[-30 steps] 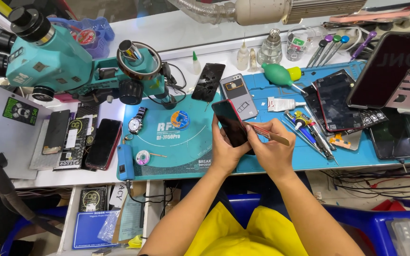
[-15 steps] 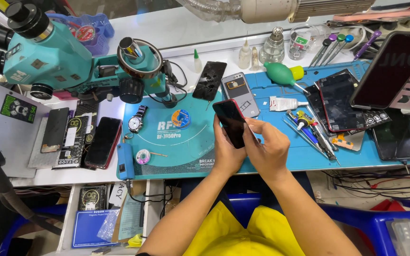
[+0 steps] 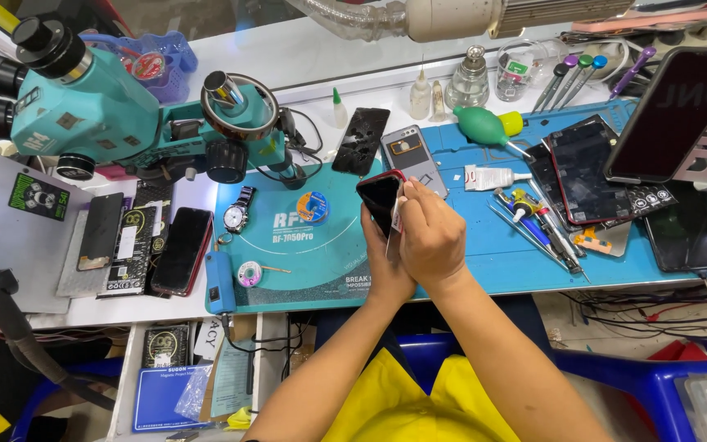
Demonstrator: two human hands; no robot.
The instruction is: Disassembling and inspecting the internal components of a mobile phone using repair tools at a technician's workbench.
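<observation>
My left hand (image 3: 380, 263) holds a dark phone with a red frame (image 3: 378, 196) from below, tilted up above the blue work mat (image 3: 321, 245). Pressed against the phone's right edge, my right hand (image 3: 434, 237) covers the phone's lower part. A small thin pale tool (image 3: 394, 219) is pinched in its fingers along that edge. The fingers of my left hand are mostly hidden behind the right hand.
A teal microscope (image 3: 83, 115) stands at the back left. On the mat lie a wristwatch (image 3: 236, 217), a dark screen (image 3: 362, 139), a grey phone back (image 3: 415, 155), a green blower (image 3: 484, 127), a glue tube (image 3: 493, 176) and screwdrivers (image 3: 533, 221). More phones (image 3: 182, 250) rest at the left.
My right hand, earlier beside the phone with a thin tool pointing right, has swung in over the phone's right edge. The phone has tipped a little more upright.
</observation>
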